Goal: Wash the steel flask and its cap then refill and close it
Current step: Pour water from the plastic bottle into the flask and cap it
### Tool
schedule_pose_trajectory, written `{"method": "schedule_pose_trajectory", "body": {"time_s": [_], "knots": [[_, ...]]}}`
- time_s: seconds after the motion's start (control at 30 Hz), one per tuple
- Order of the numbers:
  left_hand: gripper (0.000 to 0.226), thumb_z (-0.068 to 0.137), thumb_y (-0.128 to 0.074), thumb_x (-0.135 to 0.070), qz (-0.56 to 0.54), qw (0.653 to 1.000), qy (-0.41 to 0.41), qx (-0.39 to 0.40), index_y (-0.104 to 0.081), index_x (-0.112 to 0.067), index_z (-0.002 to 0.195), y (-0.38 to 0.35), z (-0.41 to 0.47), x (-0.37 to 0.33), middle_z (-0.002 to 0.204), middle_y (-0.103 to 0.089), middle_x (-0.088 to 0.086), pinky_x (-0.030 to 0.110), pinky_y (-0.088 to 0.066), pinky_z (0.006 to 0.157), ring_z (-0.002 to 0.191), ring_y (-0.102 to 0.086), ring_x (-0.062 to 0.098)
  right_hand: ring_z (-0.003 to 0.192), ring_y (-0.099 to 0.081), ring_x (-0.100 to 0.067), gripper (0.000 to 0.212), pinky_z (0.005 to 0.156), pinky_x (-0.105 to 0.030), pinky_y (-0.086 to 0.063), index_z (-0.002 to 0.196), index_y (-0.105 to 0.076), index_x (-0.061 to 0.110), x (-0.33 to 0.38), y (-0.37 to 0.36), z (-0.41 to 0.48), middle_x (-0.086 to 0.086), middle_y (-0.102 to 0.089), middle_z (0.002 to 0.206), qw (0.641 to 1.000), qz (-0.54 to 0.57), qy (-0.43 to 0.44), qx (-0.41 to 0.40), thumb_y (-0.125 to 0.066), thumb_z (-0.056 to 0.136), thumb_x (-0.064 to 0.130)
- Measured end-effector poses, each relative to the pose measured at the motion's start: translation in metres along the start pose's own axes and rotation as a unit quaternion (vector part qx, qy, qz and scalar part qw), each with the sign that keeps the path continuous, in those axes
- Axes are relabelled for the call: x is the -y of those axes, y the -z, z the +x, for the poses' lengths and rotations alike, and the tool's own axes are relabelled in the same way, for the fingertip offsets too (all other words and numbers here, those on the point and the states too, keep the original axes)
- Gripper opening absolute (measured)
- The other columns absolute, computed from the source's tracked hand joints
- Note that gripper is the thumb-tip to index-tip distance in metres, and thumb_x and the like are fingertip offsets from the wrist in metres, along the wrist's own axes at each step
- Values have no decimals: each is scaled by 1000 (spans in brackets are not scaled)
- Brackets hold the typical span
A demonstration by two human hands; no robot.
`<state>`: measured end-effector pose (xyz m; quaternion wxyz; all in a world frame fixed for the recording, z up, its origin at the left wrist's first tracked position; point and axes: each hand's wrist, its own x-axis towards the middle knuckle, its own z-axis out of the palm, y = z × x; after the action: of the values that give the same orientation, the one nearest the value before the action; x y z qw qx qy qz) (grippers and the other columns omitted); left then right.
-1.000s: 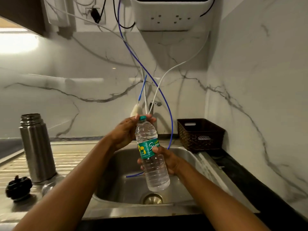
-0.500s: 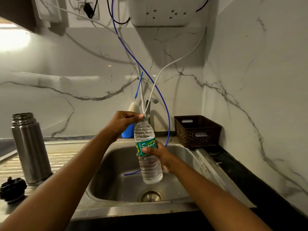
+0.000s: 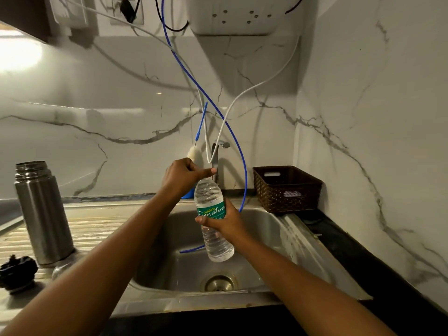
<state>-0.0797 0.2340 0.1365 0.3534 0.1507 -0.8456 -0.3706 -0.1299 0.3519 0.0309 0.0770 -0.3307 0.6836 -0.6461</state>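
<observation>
Above the stainless steel sink basin [image 3: 266, 238], the right hand [image 3: 226, 224] is gripping a clear plastic water bottle [image 3: 211, 202] with a green label, fingers wrapping its middle. The left hand [image 3: 181, 177] is curling tightly round the bottle's top, pinching at the neck; the bottle's own lid is hidden under the fingers, so whether it is on or off cannot be told.

The bottle is looking full and thin-walled, so squeezing it while the top is coming loose could send water spurting over the counter. It is also tilting slightly, which would be adding to any spill.

The tall brushed steel flask [image 3: 43, 214] is standing upright and open on the ribbed drainboard [image 3: 97, 229], well to the left, with its black cap [image 3: 17, 269] lying just beside its base. Carrying the bottle across, the left forearm could be knocking the flask over.

Behind the hands, a thin blue tube [image 3: 194, 78] and a white tube [image 3: 242, 95] are hanging down from a white wall unit [image 3: 242, 15], crowding the steel tap [image 3: 215, 156]. A brown woven basket [image 3: 287, 189] is sitting on the counter to the right.
</observation>
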Motion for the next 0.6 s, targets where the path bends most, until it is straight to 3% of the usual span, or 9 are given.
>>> {"method": "schedule_pose_trajectory", "body": {"time_s": [0.13,0.23,0.3,0.4,0.5,0.6], "knots": [[37,73,-76,-42,-77,997,19,-26,-51,-15,70,3,0,-2,66,-52,-1,23,-36,55,61,-46,11,98,-59,-9,70,80,-20,-50,126,-45,23,-1,-1,-3,9,-60,107,1000,-15,17,-13,-83,67,26],[26,76,-74,-35,-119,992,32,-5,-65,-12,79,19,1,11,80,-63,5,25,-42,63,75,-53,15,96,-59,-7,70,82,-24,-51,124,-45,24,-3,-1,-2,11,-60,105,1000,-12,15,-15,-83,66,27],[26,79,-74,-29,-71,997,43,12,-71,-7,92,36,0,35,91,-68,7,30,-45,75,88,-58,18,94,-60,-5,67,83,-25,-52,121,-47,26,-5,-2,-1,15,-61,102,1000,-22,16,-9,-84,65,28],[29,78,-76,-24,45,994,83,47,-72,-4,99,68,-7,83,95,-69,8,31,-45,85,91,-60,21,90,-61,-2,60,74,-19,-50,114,-49,29,-9,-5,-3,15,-63,99,1000,-17,13,4,-84,65,28],[26,79,-75,-27,186,972,110,89,-74,-9,98,98,-25,126,93,-69,5,29,-42,78,86,-59,18,91,-62,-4,59,78,-24,-51,112,-50,29,-14,-12,-4,13,-64,100,1000,-19,13,13,-85,64,28],[24,74,-80,-27,261,948,141,114,-76,-14,94,117,-41,160,93,-72,4,25,-40,74,87,-61,17,92,-62,-5,59,81,-26,-52,110,-50,32,-16,-20,-6,13,-64,100,999,-18,13,28,-85,63,29]]}}
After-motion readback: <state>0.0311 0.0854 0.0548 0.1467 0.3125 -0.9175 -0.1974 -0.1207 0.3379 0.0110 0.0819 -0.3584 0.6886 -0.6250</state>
